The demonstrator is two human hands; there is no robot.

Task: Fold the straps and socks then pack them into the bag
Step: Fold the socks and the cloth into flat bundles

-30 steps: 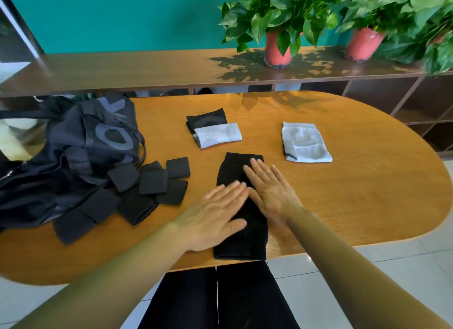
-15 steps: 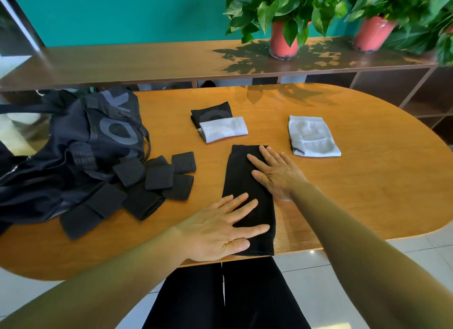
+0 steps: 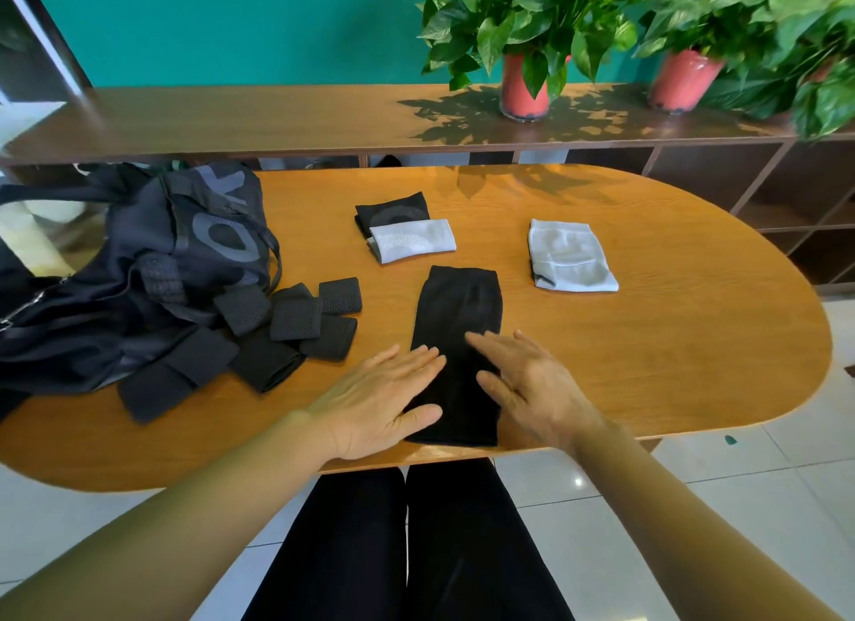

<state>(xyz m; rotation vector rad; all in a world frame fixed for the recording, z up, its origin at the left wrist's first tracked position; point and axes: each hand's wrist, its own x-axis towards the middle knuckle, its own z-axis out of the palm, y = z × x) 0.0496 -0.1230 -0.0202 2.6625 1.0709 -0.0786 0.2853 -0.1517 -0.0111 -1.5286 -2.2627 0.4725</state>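
A long black sock (image 3: 458, 310) lies flat near the front edge of the oval wooden table (image 3: 671, 343). My left hand (image 3: 384, 403) lies flat on its near left side, fingers straight. My right hand (image 3: 532, 389) is spread over its near right side, fingers straight and blurred. Beyond the sock sit a folded black piece (image 3: 393, 209) with a folded white piece (image 3: 412, 241) overlapping it, and a folded grey piece (image 3: 569, 257) to the right. Several black straps (image 3: 277, 329) lie in a loose heap beside the dark bag (image 3: 139, 269) at the left.
A long wooden shelf (image 3: 277, 121) runs behind the table, carrying two potted plants in red pots (image 3: 525, 86). Open cubbies stand at the back right. White floor tiles and my dark-trousered legs show below the table edge.
My right hand has slid from the sock's far part back toward its near end. My left hand has shifted a little up along the sock's left side. The sock stays flat.
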